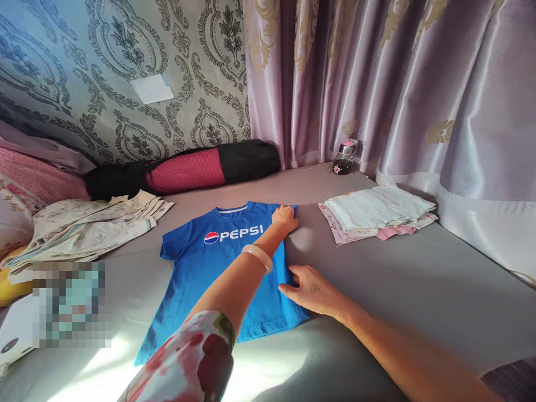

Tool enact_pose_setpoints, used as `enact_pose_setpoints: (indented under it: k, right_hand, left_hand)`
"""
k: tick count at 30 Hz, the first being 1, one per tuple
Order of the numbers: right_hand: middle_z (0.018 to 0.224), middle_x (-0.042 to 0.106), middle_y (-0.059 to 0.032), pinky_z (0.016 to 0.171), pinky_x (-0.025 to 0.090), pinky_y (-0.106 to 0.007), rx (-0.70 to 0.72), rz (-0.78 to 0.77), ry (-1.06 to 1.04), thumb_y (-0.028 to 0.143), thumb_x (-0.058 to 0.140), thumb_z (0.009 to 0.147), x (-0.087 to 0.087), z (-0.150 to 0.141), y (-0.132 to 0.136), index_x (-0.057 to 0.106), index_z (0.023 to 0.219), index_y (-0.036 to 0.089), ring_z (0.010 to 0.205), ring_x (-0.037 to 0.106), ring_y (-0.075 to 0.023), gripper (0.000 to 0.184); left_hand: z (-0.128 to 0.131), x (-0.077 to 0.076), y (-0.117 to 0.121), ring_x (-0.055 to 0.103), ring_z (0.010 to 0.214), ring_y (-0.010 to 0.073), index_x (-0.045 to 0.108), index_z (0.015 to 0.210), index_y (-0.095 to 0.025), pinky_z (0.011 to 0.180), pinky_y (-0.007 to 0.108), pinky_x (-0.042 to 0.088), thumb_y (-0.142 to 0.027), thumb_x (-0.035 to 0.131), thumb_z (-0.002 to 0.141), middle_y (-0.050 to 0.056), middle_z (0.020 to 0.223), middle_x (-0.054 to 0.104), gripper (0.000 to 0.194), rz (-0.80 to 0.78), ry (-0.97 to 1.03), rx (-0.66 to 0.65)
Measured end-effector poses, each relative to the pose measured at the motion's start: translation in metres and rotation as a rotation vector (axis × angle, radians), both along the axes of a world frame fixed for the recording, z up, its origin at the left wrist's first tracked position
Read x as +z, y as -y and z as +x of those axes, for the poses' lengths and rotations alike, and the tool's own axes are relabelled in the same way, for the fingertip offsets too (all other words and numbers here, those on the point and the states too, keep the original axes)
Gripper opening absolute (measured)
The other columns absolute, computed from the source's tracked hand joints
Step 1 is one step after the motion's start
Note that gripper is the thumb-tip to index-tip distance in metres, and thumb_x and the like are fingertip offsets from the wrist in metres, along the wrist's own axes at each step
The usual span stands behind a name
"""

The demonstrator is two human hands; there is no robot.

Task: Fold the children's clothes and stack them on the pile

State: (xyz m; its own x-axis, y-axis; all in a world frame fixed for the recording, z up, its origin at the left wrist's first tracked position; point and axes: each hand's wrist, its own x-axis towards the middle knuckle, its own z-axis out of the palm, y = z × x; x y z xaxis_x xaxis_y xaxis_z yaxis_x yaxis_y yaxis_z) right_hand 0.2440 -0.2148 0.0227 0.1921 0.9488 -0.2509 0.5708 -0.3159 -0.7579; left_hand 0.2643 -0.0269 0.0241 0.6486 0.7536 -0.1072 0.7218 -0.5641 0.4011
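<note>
A blue T-shirt with a white PEPSI logo lies face up on the grey bed sheet, and its right side looks folded inward to a straight edge. My left hand, with a pale bangle on the wrist, reaches across the shirt. Its fingers are curled on the far right shoulder. My right hand lies at the shirt's right edge lower down, thumb and fingers closed on the fabric.
A stack of folded white and pink clothes sits to the right. Crumpled floral garments lie at the left. A black and pink roll bag rests against the wall, a small jar stands by the curtain.
</note>
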Motion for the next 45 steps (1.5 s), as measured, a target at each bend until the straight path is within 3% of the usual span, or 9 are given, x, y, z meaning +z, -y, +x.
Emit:
enact_pose_setpoints:
  k: [4, 10, 17, 24, 28, 31, 36, 40, 45]
  right_hand:
    - [0.059, 0.043, 0.0077, 0.049, 0.022, -0.023, 0.03, -0.03, -0.093, 0.029, 0.062, 0.079, 0.0, 0.001, 0.002, 0.043, 0.067, 0.021, 0.055, 0.035, -0.0075, 0.023]
    - [0.062, 0.044, 0.008, 0.051, 0.027, -0.022, 0.05, -0.004, -0.269, 0.022, 0.061, 0.076, -0.002, 0.0, 0.003, 0.052, 0.075, 0.019, 0.056, 0.037, -0.0075, 0.01]
    - [0.077, 0.065, 0.0011, 0.069, 0.047, -0.026, 0.083, 0.085, -0.378, 0.017, 0.06, 0.076, 0.001, -0.009, 0.005, 0.065, 0.108, 0.017, 0.072, 0.058, -0.0147, 0.032]
    - [0.085, 0.064, 0.0001, 0.066, 0.047, -0.025, 0.1, 0.125, -0.28, 0.02, 0.06, 0.082, 0.003, -0.015, 0.01, 0.051, 0.14, 0.019, 0.069, 0.056, -0.0124, 0.059]
    - [0.089, 0.062, -0.001, 0.065, 0.045, -0.024, 0.302, 0.079, -0.387, 0.041, 0.057, 0.092, 0.013, -0.013, 0.014, 0.051, 0.141, 0.017, 0.069, 0.054, -0.0106, 0.055]
    - [0.093, 0.065, -0.004, 0.07, 0.048, -0.026, 0.335, 0.12, -0.38, 0.05, 0.044, 0.098, 0.015, -0.014, 0.014, 0.063, 0.129, 0.018, 0.076, 0.059, -0.0131, 0.048]
    - [0.136, 0.058, -0.0142, 0.108, 0.041, -0.044, 0.192, 0.453, 0.181, 0.041, 0.045, 0.097, -0.005, -0.019, 0.01, 0.058, 0.135, 0.018, 0.125, 0.053, -0.0261, 0.046]
    - [0.16, 0.028, -0.0165, 0.121, 0.021, -0.055, 0.358, 0.352, 0.524, 0.047, 0.042, 0.098, -0.022, -0.02, 0.01, 0.029, 0.155, 0.011, 0.149, 0.022, -0.0311, 0.069]
    - [0.158, 0.03, -0.0176, 0.123, 0.015, -0.055, 0.427, 0.31, 0.582, 0.049, 0.032, 0.102, -0.027, -0.021, 0.012, 0.036, 0.152, 0.007, 0.149, 0.023, -0.0291, 0.065]
  left_hand:
    - [-0.004, 0.001, -0.013, 0.061, 0.118, 0.0307, 0.072, 0.095, -0.015, 0.099, 0.036, 0.047, -0.01, 0.063, 0.075, 0.016, 0.115, 0.069, 0.022, -0.085, 0.109, 0.068]
    - [-0.025, 0.007, -0.044, 0.067, 0.065, 0.016, 0.068, 0.084, -0.015, 0.062, 0.023, 0.053, -0.019, 0.062, 0.076, 0.003, 0.067, 0.065, 0.011, -0.355, 0.382, 0.278]
    - [-0.071, 0.013, -0.056, 0.055, 0.053, 0.009, 0.061, 0.079, -0.017, 0.055, 0.019, 0.048, -0.021, 0.064, 0.075, -0.003, 0.059, 0.054, 0.006, -0.584, 0.704, 0.434]
    - [-0.104, -0.005, -0.067, 0.057, 0.054, 0.0101, 0.053, 0.073, -0.018, 0.059, 0.024, 0.053, -0.017, 0.061, 0.076, -0.002, 0.059, 0.054, 0.009, -0.687, 0.84, 0.561]
    - [-0.119, -0.013, -0.066, 0.059, 0.055, 0.0117, 0.058, 0.083, -0.017, 0.057, 0.024, 0.054, -0.017, 0.061, 0.079, -0.002, 0.059, 0.055, 0.006, -0.681, 0.85, 0.635]
    - [-0.127, -0.019, -0.063, 0.058, 0.055, 0.0114, 0.059, 0.103, -0.014, 0.056, 0.023, 0.052, -0.017, 0.065, 0.08, -0.003, 0.061, 0.054, 0.023, -0.639, 0.853, 0.671]
    - [-0.134, -0.032, -0.059, 0.058, 0.06, 0.0095, 0.05, 0.133, -0.018, 0.061, 0.023, 0.051, -0.015, 0.07, 0.076, -0.002, 0.08, 0.059, 0.061, -0.429, 0.806, 0.517]
    - [-0.137, -0.039, -0.061, 0.063, 0.081, 0.0156, 0.063, 0.122, -0.016, 0.08, 0.029, 0.053, -0.014, 0.065, 0.076, 0.004, 0.099, 0.066, 0.046, -0.163, 0.651, 0.26]
    - [-0.137, -0.042, -0.063, 0.061, 0.109, 0.0223, 0.063, 0.123, -0.017, 0.099, 0.036, 0.049, -0.009, 0.054, 0.078, 0.011, 0.126, 0.061, 0.046, 0.116, 0.547, 0.051]
